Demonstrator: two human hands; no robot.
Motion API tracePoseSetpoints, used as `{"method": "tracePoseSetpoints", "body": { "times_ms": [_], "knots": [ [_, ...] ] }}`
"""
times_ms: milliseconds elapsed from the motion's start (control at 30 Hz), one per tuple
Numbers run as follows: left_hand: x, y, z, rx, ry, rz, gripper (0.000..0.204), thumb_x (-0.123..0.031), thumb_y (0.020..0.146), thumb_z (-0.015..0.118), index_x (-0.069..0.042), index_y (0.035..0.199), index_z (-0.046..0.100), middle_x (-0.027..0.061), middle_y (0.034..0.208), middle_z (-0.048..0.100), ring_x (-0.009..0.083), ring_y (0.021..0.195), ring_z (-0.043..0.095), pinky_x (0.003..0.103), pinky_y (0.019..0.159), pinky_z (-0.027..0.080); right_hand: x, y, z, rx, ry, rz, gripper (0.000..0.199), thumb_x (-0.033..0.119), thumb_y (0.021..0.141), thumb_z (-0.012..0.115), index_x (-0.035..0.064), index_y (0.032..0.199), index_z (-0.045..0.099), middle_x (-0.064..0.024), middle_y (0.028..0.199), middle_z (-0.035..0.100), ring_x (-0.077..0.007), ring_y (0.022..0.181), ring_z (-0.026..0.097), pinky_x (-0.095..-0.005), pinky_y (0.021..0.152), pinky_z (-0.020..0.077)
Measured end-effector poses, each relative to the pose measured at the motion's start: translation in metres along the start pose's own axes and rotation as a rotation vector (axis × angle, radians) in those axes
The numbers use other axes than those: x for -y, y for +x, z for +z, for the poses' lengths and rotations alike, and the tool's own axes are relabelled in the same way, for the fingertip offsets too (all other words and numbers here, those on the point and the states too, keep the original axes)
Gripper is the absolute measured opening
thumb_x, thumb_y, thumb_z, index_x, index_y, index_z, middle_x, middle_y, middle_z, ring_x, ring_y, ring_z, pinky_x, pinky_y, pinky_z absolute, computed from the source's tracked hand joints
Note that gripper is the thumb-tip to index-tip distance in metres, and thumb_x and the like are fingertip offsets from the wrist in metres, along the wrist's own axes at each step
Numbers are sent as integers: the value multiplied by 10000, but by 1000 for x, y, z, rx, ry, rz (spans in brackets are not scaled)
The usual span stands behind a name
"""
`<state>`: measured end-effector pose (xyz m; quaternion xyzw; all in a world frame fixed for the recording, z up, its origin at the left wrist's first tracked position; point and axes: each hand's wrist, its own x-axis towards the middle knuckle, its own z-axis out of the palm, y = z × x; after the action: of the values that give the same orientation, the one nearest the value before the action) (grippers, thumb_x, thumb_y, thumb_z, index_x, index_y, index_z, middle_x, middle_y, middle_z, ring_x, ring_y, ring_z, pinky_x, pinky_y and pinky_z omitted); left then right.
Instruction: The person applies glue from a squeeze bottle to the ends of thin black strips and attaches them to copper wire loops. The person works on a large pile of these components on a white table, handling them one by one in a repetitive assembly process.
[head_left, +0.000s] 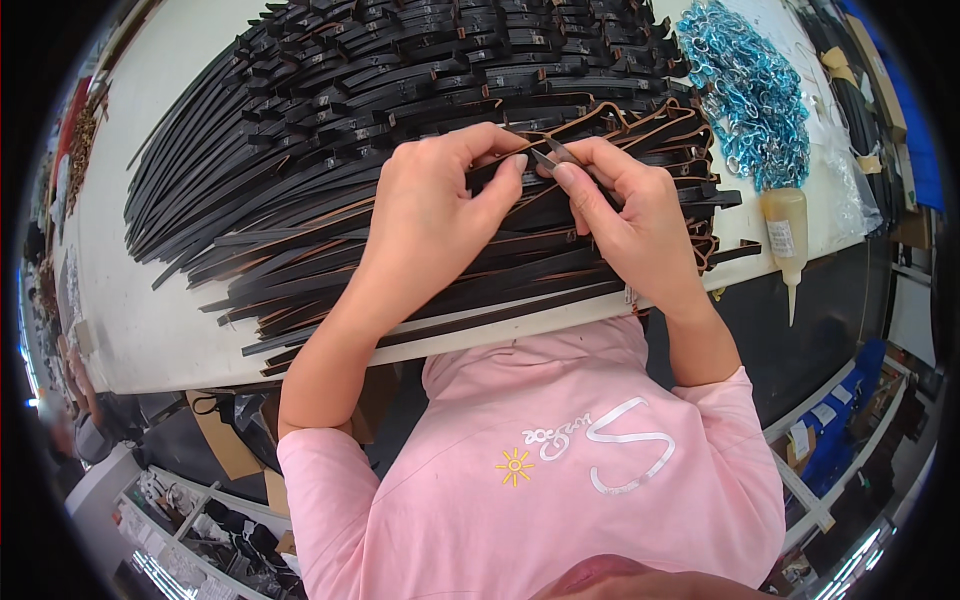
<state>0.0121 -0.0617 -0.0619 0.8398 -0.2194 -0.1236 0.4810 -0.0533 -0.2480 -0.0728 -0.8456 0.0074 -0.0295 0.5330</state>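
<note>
Black leather straps (310, 215) with brown undersides lie in a dense layered pile across the white table. Over the near right part of it, my left hand (435, 195) pinches a black strap between thumb and fingers. Close beside it, my right hand (635, 205) is closed, thumb against index finger, on a dark piece with pointed tips (543, 160). Those tips meet the strap between both hands; whether they belong to a tool or to strap ends is unclear. Just beyond my fingers, some straps show bent brown loops (600, 112).
At the right lies a heap of silver rings with light blue pieces (745, 90). A squeeze bottle (785, 235) sits below it, its nozzle over the table edge. Clear plastic (850, 180) lies beside them. The white table (150, 340) curves toward me; racks (815, 500) stand below.
</note>
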Motion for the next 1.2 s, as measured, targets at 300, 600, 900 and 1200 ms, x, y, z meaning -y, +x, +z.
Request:
{"method": "tracePoseSetpoints", "body": {
  "times_ms": [300,600,900,1200],
  "knots": [
    [8,6,-4,79,-185,-72,195,-85,927,667,61,1047,716,-4,815,676,28,740,572,192,671,468,5,-5,0,3,82,48,180,124,1003,603,-8,1083,695,-3,634,585,-52,541,519,-223,488,372],
    [5,4,-1,55,-97,-39,179,-69,927,652,58,1037,715,-2,811,683,35,748,577,210,680,472,3,-3,0,7,66,58,169,125,977,623,8,1071,700,-70,636,638,-120,512,601,-279,491,430],
    [11,4,3,-38,-62,54,214,-151,869,677,7,999,739,127,816,747,140,493,541,292,525,442,3,-3,-1,24,106,74,181,136,984,618,8,1083,701,-58,645,646,-105,522,603,-271,493,435],
    [0,3,-1,29,-46,-44,185,-67,912,662,64,1031,714,31,820,705,52,770,602,222,715,494,0,-2,0,23,111,73,181,131,980,614,6,1077,701,-54,635,634,-97,526,599,-267,499,441]
  ]
}}
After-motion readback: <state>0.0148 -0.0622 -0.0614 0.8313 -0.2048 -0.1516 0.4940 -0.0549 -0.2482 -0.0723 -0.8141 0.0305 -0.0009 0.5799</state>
